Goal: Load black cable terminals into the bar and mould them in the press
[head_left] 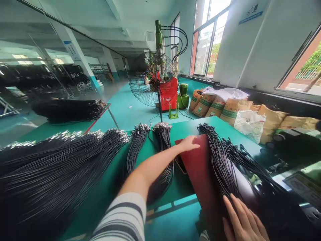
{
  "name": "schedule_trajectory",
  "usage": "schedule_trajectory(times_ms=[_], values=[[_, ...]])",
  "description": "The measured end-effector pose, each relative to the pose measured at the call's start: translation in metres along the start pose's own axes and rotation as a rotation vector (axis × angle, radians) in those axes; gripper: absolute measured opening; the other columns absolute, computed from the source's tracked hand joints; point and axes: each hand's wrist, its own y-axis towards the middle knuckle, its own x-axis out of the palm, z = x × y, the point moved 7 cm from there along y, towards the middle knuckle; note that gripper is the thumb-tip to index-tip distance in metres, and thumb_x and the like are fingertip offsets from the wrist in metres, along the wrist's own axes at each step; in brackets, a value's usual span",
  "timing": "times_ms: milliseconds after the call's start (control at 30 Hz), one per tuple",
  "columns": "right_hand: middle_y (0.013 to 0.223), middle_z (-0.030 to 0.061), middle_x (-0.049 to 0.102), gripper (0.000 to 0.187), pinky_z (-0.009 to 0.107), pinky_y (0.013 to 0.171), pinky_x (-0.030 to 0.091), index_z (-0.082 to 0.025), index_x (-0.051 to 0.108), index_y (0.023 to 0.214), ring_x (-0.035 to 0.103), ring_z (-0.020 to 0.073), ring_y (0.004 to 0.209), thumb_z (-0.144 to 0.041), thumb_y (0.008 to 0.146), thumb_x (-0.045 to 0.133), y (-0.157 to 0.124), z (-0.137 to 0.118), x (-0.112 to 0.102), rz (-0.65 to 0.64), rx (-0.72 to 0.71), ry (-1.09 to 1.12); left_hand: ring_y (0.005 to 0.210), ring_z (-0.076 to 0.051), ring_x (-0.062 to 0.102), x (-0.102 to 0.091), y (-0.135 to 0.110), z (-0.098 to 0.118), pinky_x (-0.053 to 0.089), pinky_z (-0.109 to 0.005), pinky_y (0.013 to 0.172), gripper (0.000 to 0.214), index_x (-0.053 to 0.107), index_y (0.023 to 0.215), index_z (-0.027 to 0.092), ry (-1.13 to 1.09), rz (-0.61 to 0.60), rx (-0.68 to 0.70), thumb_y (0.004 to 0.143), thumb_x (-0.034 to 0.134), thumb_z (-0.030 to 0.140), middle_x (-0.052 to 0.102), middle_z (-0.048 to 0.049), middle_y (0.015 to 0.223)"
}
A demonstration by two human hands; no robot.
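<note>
Head view, positions taken from the red board.

1. Red board (200,167): dark red flat sheet, lying lengthwise on the green table (195,124).
2. Left hand (188,143): stretched out from a striped sleeve (122,219) and laid on the board's far left corner. Fingers straight and close together, thumb out, nothing clasped.
3. Right hand (242,222): at the board's near end, palm down, fingers spread and flat, nothing gripped. Fingertips just beside the loose cables, possibly touching them; too dark there to tell.
4. Loose cables (223,157): black and thin, draped lengthwise over the board's right half and spilling off its right edge.
5. Nearer bundle (163,140): black cables with metal tips, just left of the board, passing under the left forearm.
6. Farther bundle (136,144): same kind, left of the nearer bundle, apart from the board.
7. Large heap (62,170): many black cables fanned out, well to the left of the board, metal tips at the far end.
8. Fan guard (144,85): round wire cage, standing on the floor beyond the board's far end.
9. Red machine (168,93): just beside the fan guard, also beyond the board.
10. Sacks (225,110): brown, stacked beyond and to the right of the board, below the windows.
</note>
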Motion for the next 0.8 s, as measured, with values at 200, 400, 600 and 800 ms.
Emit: schedule_trajectory(times_ms=[200,400,600,800], values=[[0.129,0.014,0.047,0.05,0.047,0.094,0.034,-0.016,0.034,0.135,0.05,0.0298,0.109,-0.024,0.085,0.038,0.0,-0.003,-0.003,-0.036,0.049,0.037,0.097,-0.026,0.056,-0.043,-0.187,-0.063,0.043,-0.032,0.08,0.063,0.056,0.107,0.02,0.18,-0.259,-0.089,0.055,0.066,0.056,0.061,-0.0075,0.108],[0.13,0.0159,0.046,0.041,0.045,0.093,0.036,-0.011,0.045,0.126,0.048,0.0289,0.111,-0.023,0.087,0.037,0.001,-0.006,-0.004,-0.049,0.05,-0.014,0.114,-0.032,0.045,-0.009,-0.265,-0.086,0.025,-0.042,0.099,0.098,0.035,0.128,0.022,0.565,-0.181,-0.111,0.045,0.071,0.06,0.049,-0.0127,0.127],[0.129,0.0156,0.046,0.041,0.044,0.094,0.036,-0.011,0.045,0.127,0.046,0.029,0.113,-0.023,0.088,0.039,0.0,-0.006,-0.003,-0.05,0.03,-0.04,0.1,-0.029,0.055,0.001,-0.25,-0.076,0.04,-0.038,0.086,0.074,0.046,0.114,0.02,0.602,-0.189,-0.157,0.054,0.067,0.058,0.06,-0.0112,0.108],[0.125,0.0148,0.05,0.04,0.043,0.093,0.037,-0.011,0.047,0.124,0.048,0.0281,0.11,-0.024,0.088,0.037,0.001,-0.006,-0.006,-0.022,0.017,-0.033,0.089,-0.025,0.06,-0.03,-0.234,-0.062,0.045,-0.03,0.068,0.042,0.059,0.088,0.022,0.603,-0.295,-0.136,0.057,0.064,0.05,0.066,-0.0063,0.093]])
